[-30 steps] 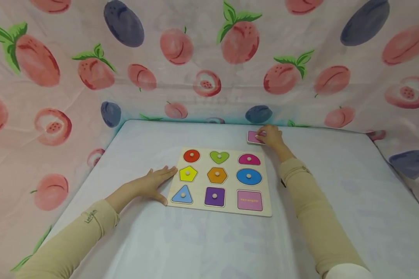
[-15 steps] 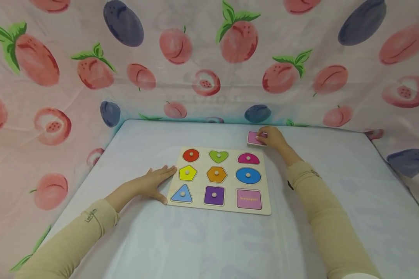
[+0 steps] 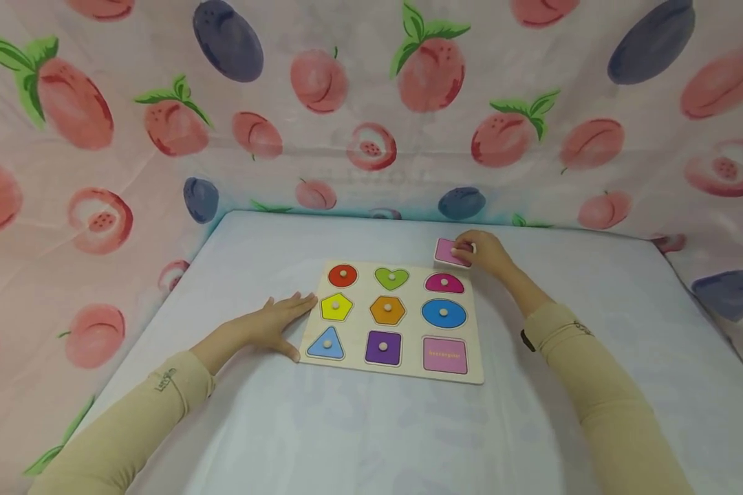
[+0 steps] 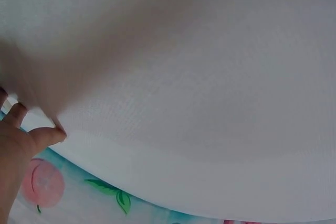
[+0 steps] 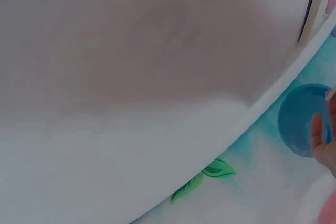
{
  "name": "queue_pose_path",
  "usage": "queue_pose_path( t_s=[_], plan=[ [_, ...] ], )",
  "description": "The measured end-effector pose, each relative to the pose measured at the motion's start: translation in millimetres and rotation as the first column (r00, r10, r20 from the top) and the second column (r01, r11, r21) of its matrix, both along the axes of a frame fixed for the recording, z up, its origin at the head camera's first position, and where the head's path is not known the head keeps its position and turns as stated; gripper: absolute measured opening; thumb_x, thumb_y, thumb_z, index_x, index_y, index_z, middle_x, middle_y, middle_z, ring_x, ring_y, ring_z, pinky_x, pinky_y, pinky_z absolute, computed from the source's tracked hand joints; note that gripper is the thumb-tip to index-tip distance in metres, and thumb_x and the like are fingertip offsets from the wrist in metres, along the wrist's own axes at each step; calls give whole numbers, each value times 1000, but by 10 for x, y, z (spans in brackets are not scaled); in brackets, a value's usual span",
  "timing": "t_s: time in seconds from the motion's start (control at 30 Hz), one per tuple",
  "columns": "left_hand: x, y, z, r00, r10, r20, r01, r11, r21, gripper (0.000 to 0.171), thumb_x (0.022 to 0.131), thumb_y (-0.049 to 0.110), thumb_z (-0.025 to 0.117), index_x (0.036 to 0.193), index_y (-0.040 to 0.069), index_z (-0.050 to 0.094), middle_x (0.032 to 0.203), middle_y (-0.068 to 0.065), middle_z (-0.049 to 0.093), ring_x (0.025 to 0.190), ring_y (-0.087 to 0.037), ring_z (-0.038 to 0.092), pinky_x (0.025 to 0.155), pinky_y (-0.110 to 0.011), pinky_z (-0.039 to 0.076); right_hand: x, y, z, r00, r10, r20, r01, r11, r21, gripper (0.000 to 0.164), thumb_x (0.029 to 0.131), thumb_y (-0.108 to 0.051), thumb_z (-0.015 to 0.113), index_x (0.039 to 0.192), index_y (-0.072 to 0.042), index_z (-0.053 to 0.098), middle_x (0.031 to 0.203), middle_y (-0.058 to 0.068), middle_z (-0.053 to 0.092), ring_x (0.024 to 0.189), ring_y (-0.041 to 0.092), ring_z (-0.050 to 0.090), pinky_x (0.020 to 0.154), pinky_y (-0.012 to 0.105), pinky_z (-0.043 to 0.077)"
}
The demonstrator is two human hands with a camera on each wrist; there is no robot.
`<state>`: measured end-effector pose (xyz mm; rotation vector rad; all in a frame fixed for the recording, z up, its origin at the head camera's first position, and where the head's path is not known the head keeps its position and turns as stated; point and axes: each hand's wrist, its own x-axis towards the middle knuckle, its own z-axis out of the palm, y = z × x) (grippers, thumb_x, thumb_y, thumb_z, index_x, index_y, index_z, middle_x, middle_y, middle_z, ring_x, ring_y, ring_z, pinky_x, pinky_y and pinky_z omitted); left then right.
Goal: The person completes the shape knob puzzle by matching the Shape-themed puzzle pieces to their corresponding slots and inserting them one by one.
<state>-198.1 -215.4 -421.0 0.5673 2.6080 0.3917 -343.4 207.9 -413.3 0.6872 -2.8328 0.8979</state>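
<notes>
A wooden shape puzzle board (image 3: 353,356) lies mid-table, with coloured knobbed pieces in most of its recesses. Its bottom-right recess (image 3: 444,355) shows a pink floor with yellow lettering and holds no piece. My left hand (image 3: 269,326) rests spread at the board's left edge, fingertips and thumb right at the rim. Past the board's far right corner, my right hand (image 3: 484,252) pinches the knob of a pink rectangular puzzle piece (image 3: 444,250), which is tilted with its near edge overlapping the board's far edge. Only a few fingers of the right hand (image 5: 325,135) show in the right wrist view.
A white cloth covers the table (image 3: 347,433). Behind it and to the left hangs a fruit-print curtain (image 3: 371,82), meeting the table along its far edge.
My right hand has brought the pink piece slightly nearer, up to the board's far edge, and the piece has tilted. The left hand stays at the board's left edge.
</notes>
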Motion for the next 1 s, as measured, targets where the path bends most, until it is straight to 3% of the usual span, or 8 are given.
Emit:
queue_pose_path(
  t_s=[0.2, 0.43, 0.6, 1.0],
  plan=[
    [-6, 22, -19, 1000, -7, 14, 7, 1000, -11, 114, 65, 45, 82, 152, 14, 16, 159, -8, 14, 147, -34, 7, 112, -66, 4, 122, 15, 11, 996, 67, -64, -67, 998, -6, 16, 85, -12, 69, 92, 2, 69, 86, 16, 62, 84, 28, 51, 78, 41, 45],
    [-44, 20, 33, 1000, -22, -3, 22, 1000, -3, 113, 66, 44, 82, 152, 12, 16, 159, -10, 15, 146, -36, 8, 110, -68, 5, 260, 58, 121, 995, 73, -64, -75, 997, -29, 17, 84, -12, 71, 93, 2, 70, 102, 20, 66, 100, 34, 56, 94, 51, 45],
    [-52, 7, 36, 1000, -23, -9, 23, 1000, 10, 116, 63, 46, 82, 151, 10, 16, 159, -12, 15, 146, -37, 8, 110, -68, 5, 370, 90, 191, 994, 78, -78, -82, 995, -54, 16, 82, -10, 72, 92, 3, 70, 103, 21, 67, 104, 37, 57, 98, 53, 42],
    [-13, 2, 8, 1000, -22, 5, 22, 999, 27, 115, 63, 47, 81, 151, 8, 17, 158, -14, 15, 145, -39, 8, 108, -70, 4, 758, 125, 194, 999, 43, 0, -43, 998, -38, 19, 84, -11, 70, 98, 3, 70, 113, 24, 64, 111, 40, 55, 99, 55, 43]
  ],
)
